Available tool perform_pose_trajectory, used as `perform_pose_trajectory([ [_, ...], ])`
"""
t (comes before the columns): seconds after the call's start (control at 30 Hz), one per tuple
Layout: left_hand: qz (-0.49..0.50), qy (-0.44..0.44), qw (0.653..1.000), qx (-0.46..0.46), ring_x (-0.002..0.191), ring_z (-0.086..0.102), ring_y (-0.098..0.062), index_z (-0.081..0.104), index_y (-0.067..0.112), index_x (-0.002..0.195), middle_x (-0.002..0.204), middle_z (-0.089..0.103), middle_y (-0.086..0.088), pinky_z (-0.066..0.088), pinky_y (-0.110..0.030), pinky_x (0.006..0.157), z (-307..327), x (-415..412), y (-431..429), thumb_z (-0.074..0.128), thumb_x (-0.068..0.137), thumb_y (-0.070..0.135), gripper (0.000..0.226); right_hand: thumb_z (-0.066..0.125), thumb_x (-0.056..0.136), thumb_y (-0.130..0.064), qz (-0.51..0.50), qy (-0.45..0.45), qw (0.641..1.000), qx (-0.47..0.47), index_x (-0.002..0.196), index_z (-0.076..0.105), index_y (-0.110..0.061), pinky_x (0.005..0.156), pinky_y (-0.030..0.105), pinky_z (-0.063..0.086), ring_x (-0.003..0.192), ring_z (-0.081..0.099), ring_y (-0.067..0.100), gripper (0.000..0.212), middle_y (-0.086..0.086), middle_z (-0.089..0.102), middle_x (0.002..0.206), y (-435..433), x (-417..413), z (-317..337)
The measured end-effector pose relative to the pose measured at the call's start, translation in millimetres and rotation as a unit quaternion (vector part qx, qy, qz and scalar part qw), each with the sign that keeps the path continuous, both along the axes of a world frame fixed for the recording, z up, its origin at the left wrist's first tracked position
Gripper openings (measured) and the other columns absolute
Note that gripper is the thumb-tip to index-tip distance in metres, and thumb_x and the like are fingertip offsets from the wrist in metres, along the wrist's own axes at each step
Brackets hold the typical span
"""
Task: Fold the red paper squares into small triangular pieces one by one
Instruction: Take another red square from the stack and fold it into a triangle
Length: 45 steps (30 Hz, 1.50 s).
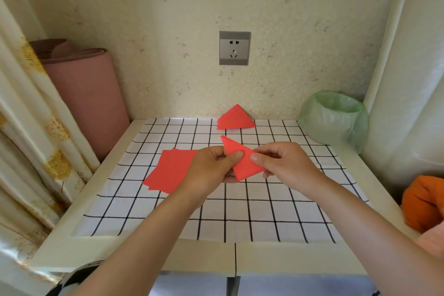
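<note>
Red paper triangle (247, 170), crisply creased, is pinched in the grip of left hand (209, 170) and right hand (288, 163).

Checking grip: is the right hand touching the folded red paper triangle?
Touching: head view shows the right hand pinching the folded red paper triangle.

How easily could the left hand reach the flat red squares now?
Probably yes: the left hand is right by the stack of red squares, nothing between them. But it and the right hand both pinch the folded red piece, so it must let go first.
</note>
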<state>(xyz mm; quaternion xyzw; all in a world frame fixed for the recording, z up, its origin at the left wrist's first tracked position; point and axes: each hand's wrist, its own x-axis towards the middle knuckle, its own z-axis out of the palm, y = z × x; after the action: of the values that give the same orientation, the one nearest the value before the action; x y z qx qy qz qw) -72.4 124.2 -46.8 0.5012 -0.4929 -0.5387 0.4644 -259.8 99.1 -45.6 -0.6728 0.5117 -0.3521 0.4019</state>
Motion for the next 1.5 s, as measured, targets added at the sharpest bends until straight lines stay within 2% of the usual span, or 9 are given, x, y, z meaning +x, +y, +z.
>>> perform_pose_trajectory([
  [0.07, -0.008, 0.003, 1.0, 0.008, 0.08, 0.074, -0.018, 0.072, 0.006, 0.104, 0.091, 0.076, -0.01, 0.059, -0.025, 0.065, -0.5, -1.0, 0.6, 0.065, 0.093, 0.017, 0.017, 0.071, 0.09, -0.024, 0.002, -0.005, 1.0, 0.018, 0.087, 0.077, -0.021, 0.081, 0.05, 0.056, 0.066, 0.068, 0.017, 0.007, 0.006, 0.075, 0.081, 0.5, -1.8, 0.2],
  [0.17, -0.008, 0.013, 1.0, -0.004, 0.081, 0.074, -0.02, 0.068, 0.004, 0.109, 0.094, 0.075, -0.014, 0.059, -0.027, 0.066, 0.0, -1.6, 0.9, 0.067, 0.091, 0.011, 0.019, 0.071, 0.09, -0.019, 0.007, -0.013, 0.999, 0.041, 0.089, 0.077, -0.015, 0.083, 0.051, 0.056, 0.069, 0.068, 0.019, 0.007, 0.012, 0.075, 0.086, 1.2, -3.5, 2.6],
  [0.33, 0.034, -0.014, 0.995, -0.09, 0.076, 0.073, -0.027, 0.058, 0.024, 0.123, 0.084, 0.074, -0.015, 0.061, -0.035, 0.067, 1.6, 6.1, -2.3, 0.067, 0.091, 0.008, 0.037, 0.069, 0.091, -0.015, 0.017, -0.022, 0.998, 0.062, 0.091, 0.077, -0.012, 0.079, 0.039, 0.058, 0.068, 0.066, 0.017, 0.008, 0.012, 0.075, 0.089, 0.6, -7.1, 6.3],
  [0.43, 0.005, -0.034, 0.994, -0.106, 0.069, 0.072, -0.028, 0.066, 0.016, 0.112, 0.078, 0.073, -0.016, 0.061, -0.038, 0.066, 4.7, 10.1, -3.1, 0.066, 0.09, 0.004, 0.024, 0.069, 0.091, -0.015, 0.026, -0.026, 0.997, 0.069, 0.089, 0.077, -0.013, 0.072, 0.03, 0.057, 0.068, 0.065, 0.018, 0.008, 0.01, 0.075, 0.085, 0.5, -9.4, 7.4],
  [0.57, -0.018, -0.053, 0.994, -0.098, 0.069, 0.074, -0.028, 0.071, 0.01, 0.1, 0.079, 0.075, -0.013, 0.061, -0.032, 0.063, 8.8, 19.0, -3.9, 0.067, 0.089, 0.004, 0.013, 0.069, 0.091, -0.014, 0.048, -0.031, 0.995, 0.077, 0.088, 0.077, -0.014, 0.068, 0.025, 0.056, 0.071, 0.065, 0.014, 0.009, 0.006, 0.074, 0.083, 0.8, -14.3, 8.9],
  [1.0, -0.121, -0.097, 0.984, -0.083, 0.075, 0.075, -0.028, 0.074, 0.007, 0.106, 0.087, 0.076, -0.016, 0.061, -0.031, 0.068, 12.6, 40.4, -2.4, 0.07, 0.083, -0.004, 0.026, 0.072, 0.089, -0.012, 0.079, -0.017, 0.991, 0.108, 0.094, 0.077, -0.007, 0.063, 0.019, 0.052, 0.074, 0.063, 0.016, 0.009, 0.011, 0.075, 0.09, 0.5, -21.6, 14.4],
  [1.17, -0.121, -0.103, 0.984, -0.077, 0.073, 0.074, -0.026, 0.076, 0.008, 0.102, 0.085, 0.075, -0.016, 0.061, -0.03, 0.067, 10.2, 42.3, -3.2, 0.073, 0.081, -0.004, 0.024, 0.072, 0.088, -0.013, 0.092, -0.003, 0.99, 0.107, 0.087, 0.078, -0.014, 0.063, 0.02, 0.051, 0.069, 0.065, 0.007, 0.006, -0.003, 0.075, 0.08, -0.5, -21.3, 11.9],
  [1.3, -0.107, -0.123, 0.985, -0.049, 0.076, 0.074, -0.028, 0.077, 0.011, 0.101, 0.084, 0.076, -0.014, 0.061, -0.033, 0.071, 5.5, 38.4, -4.2, 0.075, 0.082, 0.003, 0.02, 0.072, 0.088, -0.012, 0.078, 0.02, 0.993, 0.092, 0.082, 0.078, -0.017, 0.063, 0.02, 0.05, 0.066, 0.064, 0.007, 0.009, -0.003, 0.074, 0.077, -1.8, -18.5, 7.6],
  [1.5, -0.062, -0.198, 0.978, -0.035, 0.062, 0.071, -0.018, 0.079, 0.013, 0.087, 0.072, 0.075, -0.005, 0.059, -0.027, 0.061, -16.9, 29.2, -12.3, 0.078, 0.081, 0.009, 0.007, 0.073, 0.087, -0.022, 0.066, 0.117, 0.986, 0.102, 0.081, 0.079, -0.02, 0.068, 0.024, 0.052, 0.065, 0.061, 0.01, 0.008, -0.002, 0.075, 0.08, -9.3, -12.7, -12.7],
])
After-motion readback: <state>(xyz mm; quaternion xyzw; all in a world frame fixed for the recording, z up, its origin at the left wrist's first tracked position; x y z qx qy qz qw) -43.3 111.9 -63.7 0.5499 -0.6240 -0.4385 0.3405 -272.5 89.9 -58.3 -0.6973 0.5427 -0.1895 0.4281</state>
